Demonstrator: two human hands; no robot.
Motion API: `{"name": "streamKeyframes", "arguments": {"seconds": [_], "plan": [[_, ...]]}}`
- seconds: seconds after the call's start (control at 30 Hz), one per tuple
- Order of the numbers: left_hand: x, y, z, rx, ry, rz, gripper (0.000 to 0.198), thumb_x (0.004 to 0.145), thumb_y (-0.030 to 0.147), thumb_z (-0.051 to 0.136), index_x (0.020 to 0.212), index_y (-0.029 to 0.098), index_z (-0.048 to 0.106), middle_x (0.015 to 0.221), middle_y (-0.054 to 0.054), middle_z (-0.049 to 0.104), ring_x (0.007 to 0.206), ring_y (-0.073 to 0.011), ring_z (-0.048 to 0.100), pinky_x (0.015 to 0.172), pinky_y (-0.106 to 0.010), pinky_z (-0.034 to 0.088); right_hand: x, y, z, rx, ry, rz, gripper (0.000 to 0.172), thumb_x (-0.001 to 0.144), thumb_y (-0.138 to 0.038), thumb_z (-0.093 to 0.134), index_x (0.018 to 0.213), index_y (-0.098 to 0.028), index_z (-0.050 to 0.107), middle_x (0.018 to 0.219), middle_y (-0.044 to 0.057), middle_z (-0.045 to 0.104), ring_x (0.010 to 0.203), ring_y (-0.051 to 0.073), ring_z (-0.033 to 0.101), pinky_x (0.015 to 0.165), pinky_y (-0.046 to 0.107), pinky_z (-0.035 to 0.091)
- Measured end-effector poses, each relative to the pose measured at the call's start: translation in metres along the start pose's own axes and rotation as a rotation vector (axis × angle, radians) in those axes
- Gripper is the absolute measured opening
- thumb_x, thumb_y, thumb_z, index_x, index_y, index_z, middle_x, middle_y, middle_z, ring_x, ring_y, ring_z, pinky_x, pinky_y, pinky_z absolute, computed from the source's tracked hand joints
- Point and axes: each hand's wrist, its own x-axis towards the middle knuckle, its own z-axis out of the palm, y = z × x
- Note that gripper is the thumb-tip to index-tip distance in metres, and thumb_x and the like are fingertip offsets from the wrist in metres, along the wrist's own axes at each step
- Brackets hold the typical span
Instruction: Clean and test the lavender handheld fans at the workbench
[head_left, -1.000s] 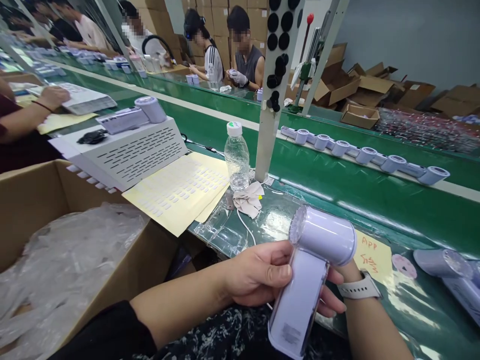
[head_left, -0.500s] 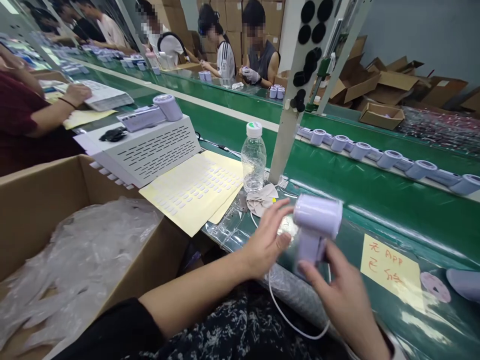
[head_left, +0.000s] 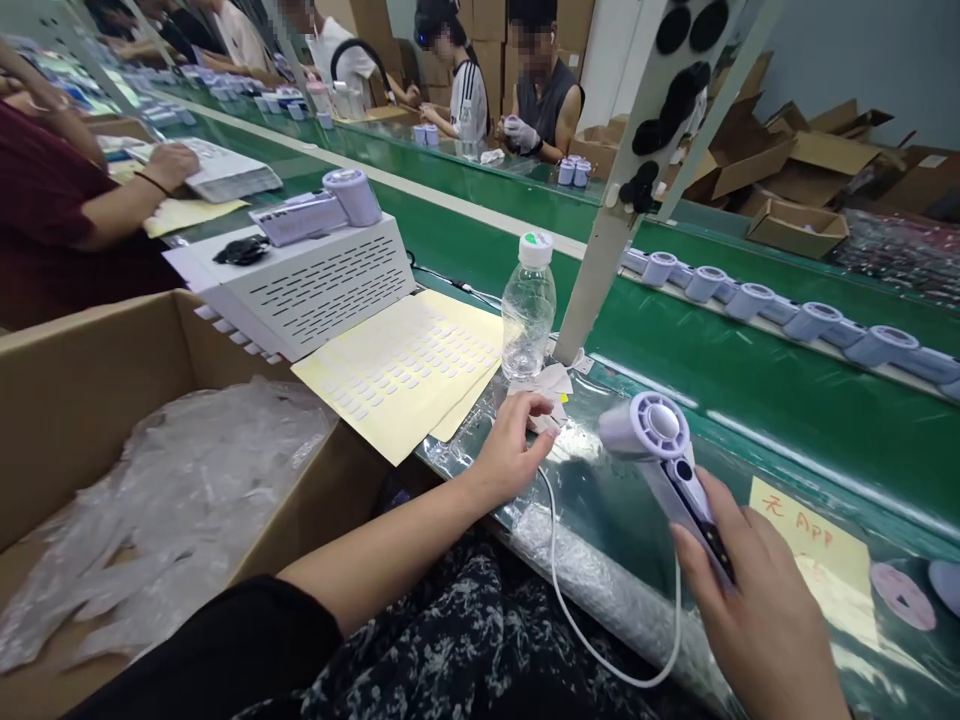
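Lavender handheld fan [head_left: 664, 455] lay right of the water bottle [head_left: 528, 310], handle gripped in the right hand [head_left: 757, 600], head angled up-left toward the emptier, loosely spread left hand [head_left: 514, 450] touching a cloth [head_left: 547, 385].

- My right hand [head_left: 757, 610] covers the lower handle of the fan [head_left: 671, 470]; wrist cut off at bottom edge.
- White cable [head_left: 600, 650]: its end at the fan is hidden behind my palm.
- Yellow note [head_left: 817, 545], lower right: writing too blurry to read.
- Cardboard box [head_left: 67, 400] cut off at left & bottom edges.
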Motion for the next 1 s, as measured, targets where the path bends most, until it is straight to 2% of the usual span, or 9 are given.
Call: {"name": "streamKeyframes", "arguments": {"seconds": [0.13,0.23,0.3,0.4,0.47,0.53,0.63,0.83,1.0], "plan": [[0.003,-0.006,0.0,-0.068,0.04,-0.04,0.021,0.087,0.025,0.055,0.107,0.018,0.053,0.111,-0.008,0.058,0.098,-0.0196,0.056,0.089,-0.035,0.047,0.006,0.001,0.005,0.033,-0.189,0.031,0.06,0.102,-0.054,0.028,0.139,-0.015,0.055,0.08,0.01,0.061,0.076,0.03,0.057,0.067,0.045,0.049],[0.004,-0.011,0.001,-0.102,0.047,-0.025,0.021,0.087,0.026,0.054,0.107,0.018,0.052,0.107,-0.007,0.058,0.095,-0.0179,0.056,0.087,-0.033,0.047,0.007,-0.001,-0.001,0.362,-0.195,0.348,0.064,0.096,-0.061,0.043,0.143,-0.019,0.051,0.112,0.015,0.068,0.098,0.032,0.062,0.08,0.048,0.053],[0.005,-0.013,0.002,-0.127,0.047,-0.017,0.021,0.088,0.027,0.054,0.108,0.018,0.052,0.106,-0.006,0.058,0.094,-0.0173,0.057,0.086,-0.033,0.047,0.004,-0.007,-0.008,0.702,-0.167,0.556,0.062,0.091,-0.062,0.053,0.139,-0.021,0.054,0.12,0.014,0.069,0.102,0.03,0.065,0.083,0.044,0.055],[0.006,-0.012,0.002,-0.122,0.036,-0.03,0.021,0.087,0.026,0.055,0.107,0.019,0.052,0.103,-0.005,0.06,0.093,-0.0172,0.058,0.084,-0.032,0.047,-0.005,-0.021,-0.018,1.181,-0.153,0.693,0.052,0.085,-0.057,0.066,0.122,-0.021,0.063,0.102,0.011,0.074,0.086,0.025,0.068,0.076,0.037,0.057],[0.006,-0.011,0.003,-0.1,0.021,-0.032,0.02,0.086,0.025,0.056,0.105,0.019,0.053,0.101,-0.004,0.06,0.093,-0.0173,0.058,0.083,-0.032,0.047,-0.013,-0.032,-0.022,1.378,-0.205,0.705,0.046,0.081,-0.053,0.073,0.113,-0.021,0.063,0.093,0.01,0.074,0.075,0.022,0.068,0.069,0.033,0.057],[0.007,-0.01,0.003,-0.077,0.013,-0.026,0.019,0.086,0.024,0.056,0.104,0.019,0.054,0.1,-0.004,0.061,0.091,-0.0169,0.059,0.082,-0.032,0.047,-0.02,-0.041,-0.026,1.489,-0.299,0.701,0.047,0.078,-0.049,0.078,0.113,-0.023,0.06,0.093,0.009,0.074,0.074,0.02,0.068,0.066,0.031,0.056],[0.008,-0.009,0.003,-0.04,0.014,-0.02,0.017,0.085,0.023,0.056,0.102,0.019,0.056,0.099,-0.003,0.062,0.087,-0.0156,0.058,0.081,-0.03,0.047,-0.027,-0.05,-0.03,1.507,-0.367,0.738,0.054,0.075,-0.048,0.081,0.116,-0.024,0.056,0.097,0.008,0.074,0.08,0.021,0.069,0.069,0.03,0.056],[0.008,-0.011,0.005,-0.047,0.014,-0.009,0.013,0.085,0.024,0.056,0.097,0.019,0.057,0.099,-0.004,0.062,0.09,-0.0164,0.059,0.079,-0.03,0.047,-0.027,-0.058,-0.036,1.399,-0.281,0.791,0.051,0.072,-0.05,0.082,0.108,-0.025,0.055,0.09,0.006,0.074,0.08,0.022,0.07,0.069,0.03,0.056],[0.008,-0.009,0.005,-0.024,0.005,-0.017,0.012,0.086,0.024,0.056,0.096,0.018,0.058,0.1,-0.004,0.062,0.089,-0.0164,0.058,0.079,-0.03,0.047,-0.028,-0.06,-0.04,1.353,-0.267,0.786,0.054,0.071,-0.049,0.083,0.111,-0.025,0.055,0.096,0.007,0.075,0.08,0.022,0.07,0.068,0.03,0.057]]}}
